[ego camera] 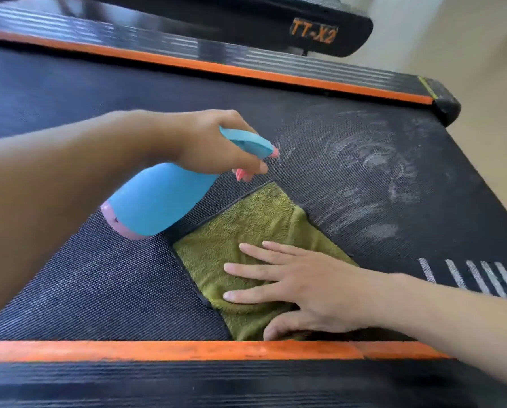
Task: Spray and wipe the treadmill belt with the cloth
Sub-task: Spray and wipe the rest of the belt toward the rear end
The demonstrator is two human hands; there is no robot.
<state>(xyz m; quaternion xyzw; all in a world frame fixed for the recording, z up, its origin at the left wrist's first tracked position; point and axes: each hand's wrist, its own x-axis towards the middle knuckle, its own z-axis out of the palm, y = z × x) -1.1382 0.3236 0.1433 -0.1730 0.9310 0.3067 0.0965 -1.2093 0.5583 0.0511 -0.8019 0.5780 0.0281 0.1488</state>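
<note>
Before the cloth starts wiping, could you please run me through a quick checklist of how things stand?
1. Spray bottle held in left hand, finger on the trigger: ok.
2. Nozzle aimed at the treadmill belt, away from the cloth: ok.
3. Green cloth lying flat on the belt: ok.
4. Right hand flat on the cloth, fingers spread: ok.
5. Whitish smears beyond the cloth wiped off: not ok.
6. Liquid left in the opaque bottle: cannot tell.
</note>
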